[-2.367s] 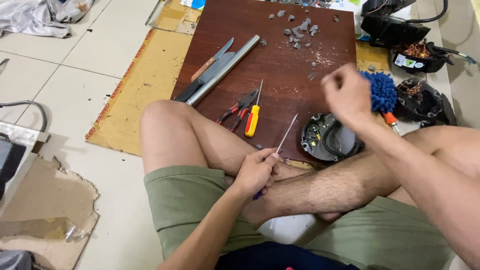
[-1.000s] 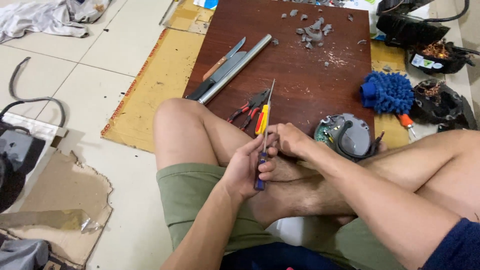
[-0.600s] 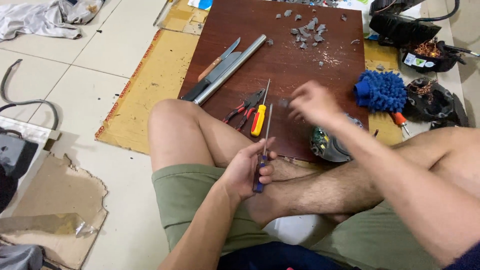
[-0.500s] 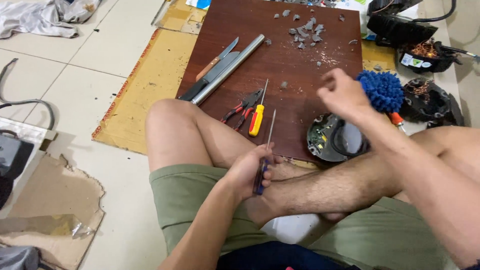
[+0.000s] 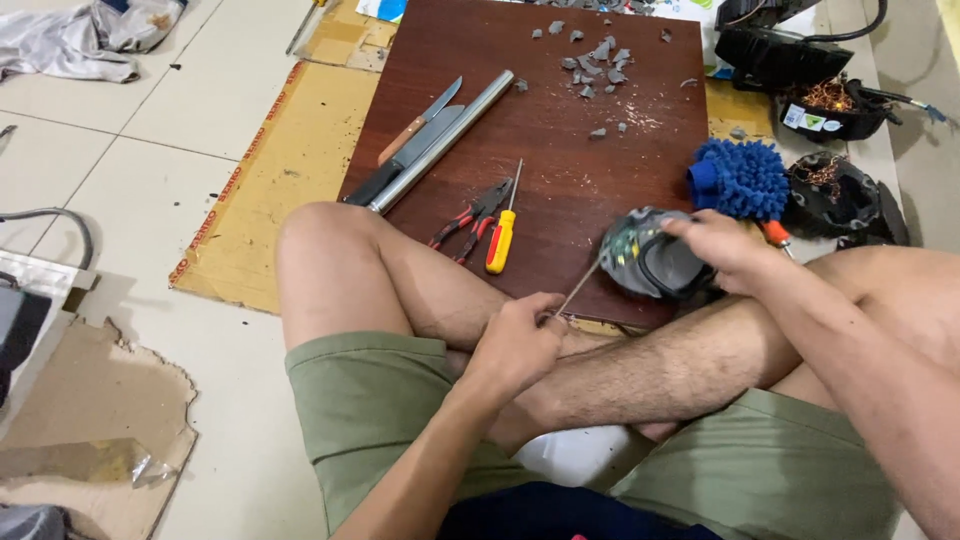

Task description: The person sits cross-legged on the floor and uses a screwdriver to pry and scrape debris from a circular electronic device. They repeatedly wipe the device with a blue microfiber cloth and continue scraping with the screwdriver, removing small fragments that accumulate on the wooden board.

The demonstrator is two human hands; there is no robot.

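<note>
I sit cross-legged on the floor before a dark brown board (image 5: 560, 120). My left hand (image 5: 518, 338) grips a thin screwdriver (image 5: 578, 288) whose shaft points up and to the right at a round grey motor housing (image 5: 645, 262). My right hand (image 5: 722, 245) holds that housing tilted at the board's near right edge, above my shin. The screwdriver's tip touches or nearly touches the housing's left rim.
On the board lie a yellow-handled screwdriver (image 5: 502, 238), red pliers (image 5: 466, 218), a metal tube (image 5: 440, 142), two knives (image 5: 412, 140) and grey chips (image 5: 598, 62). A blue mop-like pad (image 5: 742, 178) and black motor parts (image 5: 838, 190) sit to the right. Cardboard (image 5: 270, 180) lies to the left.
My right hand came down from near the blue pad and picked up the grey housing. My left hand swung the thin screwdriver from upright towards the housing.
</note>
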